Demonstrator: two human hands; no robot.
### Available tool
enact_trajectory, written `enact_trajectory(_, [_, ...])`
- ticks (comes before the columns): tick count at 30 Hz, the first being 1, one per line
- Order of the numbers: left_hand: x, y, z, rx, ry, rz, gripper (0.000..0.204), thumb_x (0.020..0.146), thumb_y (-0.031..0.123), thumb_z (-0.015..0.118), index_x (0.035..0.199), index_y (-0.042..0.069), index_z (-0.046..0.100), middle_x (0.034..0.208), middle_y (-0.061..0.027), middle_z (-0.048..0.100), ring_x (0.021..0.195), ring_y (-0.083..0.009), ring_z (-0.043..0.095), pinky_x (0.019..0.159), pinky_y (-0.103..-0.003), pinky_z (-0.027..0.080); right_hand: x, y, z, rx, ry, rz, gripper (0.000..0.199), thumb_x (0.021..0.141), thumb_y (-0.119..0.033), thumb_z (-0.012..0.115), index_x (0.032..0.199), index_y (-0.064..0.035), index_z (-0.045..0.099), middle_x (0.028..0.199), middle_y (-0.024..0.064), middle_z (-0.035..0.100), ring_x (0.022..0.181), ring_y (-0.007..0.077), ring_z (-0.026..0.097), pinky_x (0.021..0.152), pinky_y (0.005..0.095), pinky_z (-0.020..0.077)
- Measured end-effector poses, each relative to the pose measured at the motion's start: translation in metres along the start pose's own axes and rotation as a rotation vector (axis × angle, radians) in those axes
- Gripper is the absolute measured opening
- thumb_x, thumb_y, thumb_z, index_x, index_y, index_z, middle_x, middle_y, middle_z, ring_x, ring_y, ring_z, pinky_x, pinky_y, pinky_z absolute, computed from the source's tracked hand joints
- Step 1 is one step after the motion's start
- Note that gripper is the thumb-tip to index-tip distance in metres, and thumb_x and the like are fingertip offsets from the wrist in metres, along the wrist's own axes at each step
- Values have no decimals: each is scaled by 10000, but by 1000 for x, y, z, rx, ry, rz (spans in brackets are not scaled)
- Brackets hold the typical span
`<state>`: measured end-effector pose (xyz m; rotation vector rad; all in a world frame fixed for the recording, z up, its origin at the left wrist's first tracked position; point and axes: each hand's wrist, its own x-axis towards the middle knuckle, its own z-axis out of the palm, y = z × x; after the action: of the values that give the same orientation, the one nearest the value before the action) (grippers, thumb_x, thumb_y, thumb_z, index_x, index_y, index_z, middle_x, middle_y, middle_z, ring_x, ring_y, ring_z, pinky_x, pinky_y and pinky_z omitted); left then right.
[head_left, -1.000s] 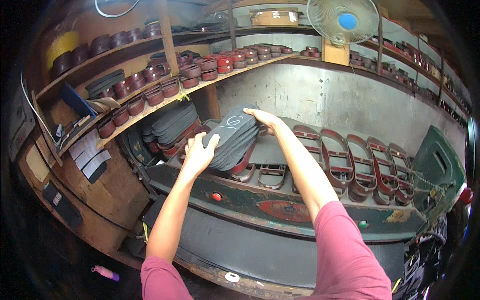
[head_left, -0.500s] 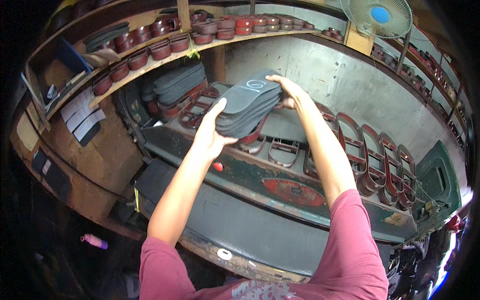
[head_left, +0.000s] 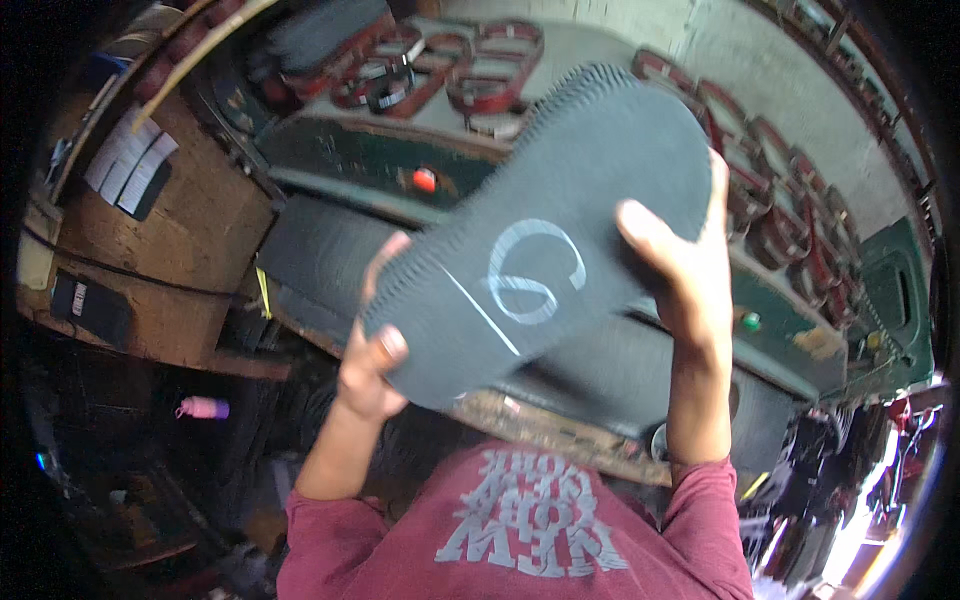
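Both hands, left (head_left: 368, 362) and right (head_left: 690, 270), grip opposite ends of the dark sole stack (head_left: 545, 235) between them.

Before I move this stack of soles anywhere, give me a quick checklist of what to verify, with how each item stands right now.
1. Left hand on the stack of dark soles: ok, thumb over the near end.
2. Right hand on the stack: ok, thumb on top, fingers around the far edge.
3. Stack edges aligned: ok, the ribbed edges sit flush along the left side.
4. Underside of the stack supported: cannot tell, hidden.
5. Bench below free for setting down: cannot tell, the stack blocks most of it.
6. Red-rimmed moulds clear of the stack: ok, they lie apart behind it.
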<state>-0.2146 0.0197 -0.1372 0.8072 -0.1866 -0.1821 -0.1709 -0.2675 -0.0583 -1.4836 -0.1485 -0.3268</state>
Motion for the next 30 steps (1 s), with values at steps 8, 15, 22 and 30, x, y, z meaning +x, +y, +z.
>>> enact_trajectory(8, [-47, -91, -59, 556, -191, -409, 907, 760, 222, 851, 1526, 20, 409, 1536, -187, 427, 1439, -304, 417, 1203, -428, 307, -164, 96, -59, 184, 180, 497, 1233, 642, -137, 952, 1592, -128, 166, 1459, 155, 427, 1326, 291, 496, 1152, 442, 388])
enact_trajectory(15, [25, -119, -99, 1156, -668, 37, 1062, 675, 298, 944, 1559, 117, 383, 1656, -226, 215, 1524, -432, 256, 1223, -551, 277, -207, 156, -140, -543, -96, 175, 1620, 518, -344, 1038, 1648, -154, -108, 1699, 227, 33, 1560, 375, 169, 1251, 500, 231])
enact_trajectory(22, [49, -153, -113, 1375, -936, -13, 1124, 653, 253, 953, 1580, 143, 327, 1658, -253, 156, 1498, -489, 265, 1211, -565, 318, -208, 198, -176, -588, -296, 481, 1685, 480, -345, 1037, 1619, -86, -177, 1681, 308, 45, 1566, 436, 133, 1276, 454, 209])
enact_trajectory(30, [44, -151, -109, 1397, -917, -35, 1160, 591, 183, 955, 1558, 108, 319, 1589, -240, 273, 1488, -460, 292, 1221, -540, 314, -213, 200, -180, -692, -271, 262, 1753, 368, -398, 1043, 1627, -74, -132, 1706, 232, -71, 1582, 416, 41, 1288, 480, 181])
